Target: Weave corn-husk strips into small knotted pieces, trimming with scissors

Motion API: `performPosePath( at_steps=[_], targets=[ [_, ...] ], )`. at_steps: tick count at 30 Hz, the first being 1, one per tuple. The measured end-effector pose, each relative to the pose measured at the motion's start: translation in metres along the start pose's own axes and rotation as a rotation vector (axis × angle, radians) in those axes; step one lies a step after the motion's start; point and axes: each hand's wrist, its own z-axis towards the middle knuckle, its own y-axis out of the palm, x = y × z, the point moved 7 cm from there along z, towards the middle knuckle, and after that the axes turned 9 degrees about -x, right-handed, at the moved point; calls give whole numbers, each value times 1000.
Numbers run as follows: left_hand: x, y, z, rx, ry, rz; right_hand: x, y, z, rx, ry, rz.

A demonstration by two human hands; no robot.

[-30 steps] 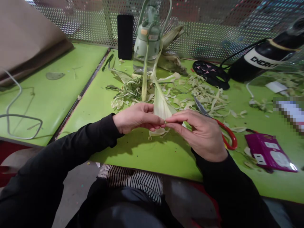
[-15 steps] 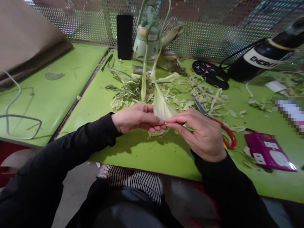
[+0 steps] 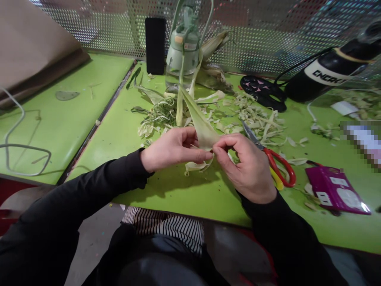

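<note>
A pale green corn husk [image 3: 200, 119] is held between my two hands above the table, its narrow tip pointing away from me. My left hand [image 3: 175, 150] pinches its near edge from the left, thumb on top. From the right, my right hand [image 3: 244, 165] grips the same edge between thumb and forefinger, close to the left fingertips. Scissors [image 3: 279, 167] with red and yellow handles lie just right of my right hand, blades pointing away. Beyond my hands lie a heap of shredded husk strips [image 3: 160, 115] and a pale stalk-like piece [image 3: 180, 105].
A pale green water bottle [image 3: 184, 51] and a black phone [image 3: 155, 45] stand at the back by the perforated metal screen [image 3: 119, 31]. More scraps [image 3: 258, 117], a black bottle [image 3: 327, 73] and a purple packet [image 3: 336, 188] are on the right. Brown paper [image 3: 35, 47] covers the back left.
The husk has turned, its tip swinging left and away from me. Both hands have shifted slightly right, still pinching its near edge. The things on the table stay in place.
</note>
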Motion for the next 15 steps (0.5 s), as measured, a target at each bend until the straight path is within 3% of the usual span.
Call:
performPosePath(
  at_steps=[9, 15],
  targets=[
    [11, -1, -9, 219, 291, 337, 5, -2, -4, 117, 97, 121],
    [25, 5, -17, 254, 444, 643, 8, -3, -9, 186, 141, 149]
  ],
)
